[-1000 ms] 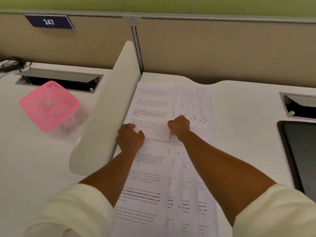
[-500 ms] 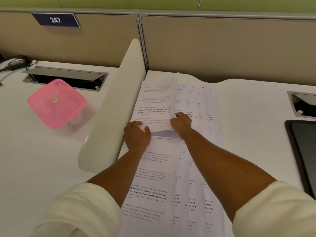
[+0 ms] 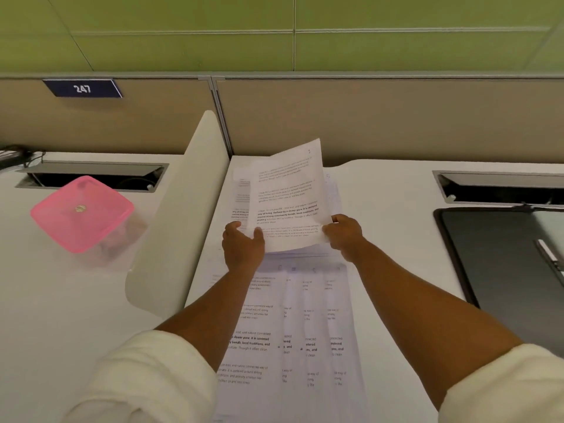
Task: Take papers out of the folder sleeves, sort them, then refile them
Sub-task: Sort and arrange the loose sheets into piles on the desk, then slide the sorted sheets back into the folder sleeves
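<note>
Head view. Printed sheet (image 3: 287,196): thin white paper, rectangular, slightly bowed, raised off the white desk (image 3: 390,239) at 12 o'clock of frame centre. Left hand (image 3: 242,247) pinches its lower left corner; right hand (image 3: 343,235) grips its lower right edge. Fanned papers (image 3: 293,331): flat, overlapping, at 6 o'clock below the hands. Pink-lidded container (image 3: 82,212): square, translucent plastic, 9 o'clock. Dark flat slab (image 3: 494,257): glossy, 3 o'clock.
</note>
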Demonstrator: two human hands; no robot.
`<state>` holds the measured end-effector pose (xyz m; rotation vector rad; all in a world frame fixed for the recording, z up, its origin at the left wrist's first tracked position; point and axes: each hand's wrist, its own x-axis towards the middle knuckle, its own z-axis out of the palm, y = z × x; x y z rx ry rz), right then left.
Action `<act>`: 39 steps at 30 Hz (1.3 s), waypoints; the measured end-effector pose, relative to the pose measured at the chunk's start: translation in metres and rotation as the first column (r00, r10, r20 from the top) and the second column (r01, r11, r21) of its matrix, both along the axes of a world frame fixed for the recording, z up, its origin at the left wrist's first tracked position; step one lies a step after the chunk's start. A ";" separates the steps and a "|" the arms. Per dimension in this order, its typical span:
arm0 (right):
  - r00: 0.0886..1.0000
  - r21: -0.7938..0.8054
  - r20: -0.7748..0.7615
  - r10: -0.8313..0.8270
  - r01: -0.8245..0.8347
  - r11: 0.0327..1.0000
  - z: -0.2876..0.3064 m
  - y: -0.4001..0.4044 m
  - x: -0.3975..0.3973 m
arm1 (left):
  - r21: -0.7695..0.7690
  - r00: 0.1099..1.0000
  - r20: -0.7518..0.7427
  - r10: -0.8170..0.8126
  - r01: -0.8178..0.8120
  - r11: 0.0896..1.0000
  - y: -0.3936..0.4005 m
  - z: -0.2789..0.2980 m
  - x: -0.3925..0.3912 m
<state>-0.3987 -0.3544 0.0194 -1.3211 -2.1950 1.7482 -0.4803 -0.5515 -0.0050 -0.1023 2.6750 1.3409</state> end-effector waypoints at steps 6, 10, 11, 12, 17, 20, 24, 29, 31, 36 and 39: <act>0.997 -0.038 -0.047 -0.054 0.053 0.998 0.013 0.039 0.076 | 0.205 0.970 0.242 0.025 -0.076 0.976 0.045 0.026 0.043; 0.996 -0.067 -0.055 -0.076 0.072 0.995 0.021 0.069 0.129 | 0.260 0.947 0.319 -0.044 -0.043 0.965 0.081 0.032 0.077; 0.996 -0.071 -0.054 -0.076 0.072 0.995 0.023 0.078 0.143 | 0.290 0.935 0.350 -0.050 -0.057 0.955 0.091 0.036 0.088; 0.996 -0.070 -0.050 -0.072 0.068 0.995 0.025 0.086 0.158 | 0.314 0.924 0.379 -0.044 -0.084 0.946 0.100 0.039 0.100; 0.997 -0.049 -0.032 -0.067 0.065 0.997 0.022 0.133 0.234 | 0.402 0.864 0.494 -0.100 -0.124 0.907 0.146 0.050 0.162; 0.998 -0.052 0.003 -0.056 0.056 0.997 0.021 0.156 0.278 | 0.467 0.854 0.487 -0.184 -0.077 0.881 0.171 0.047 0.200; 0.996 -0.065 0.088 -0.018 0.024 0.998 0.022 0.180 0.327 | 0.484 0.857 0.462 -0.226 -0.030 0.874 0.201 0.046 0.252; 0.997 -0.085 0.042 -0.070 0.073 0.994 0.023 0.205 0.367 | 0.442 0.858 0.451 -0.248 0.027 0.897 0.226 0.040 0.296; 0.994 -0.100 0.010 -0.105 0.105 0.989 0.023 0.214 0.377 | 0.426 0.853 0.450 -0.266 0.058 0.903 0.234 0.038 0.307; 0.985 -0.153 -0.041 -0.170 0.162 0.975 0.023 0.238 0.386 | 0.414 0.828 0.448 -0.338 0.143 0.899 0.254 0.031 0.325; 0.963 -0.160 -0.087 -0.253 0.237 0.958 0.024 0.252 0.383 | 0.405 0.810 0.446 -0.382 0.198 0.893 0.268 0.027 0.326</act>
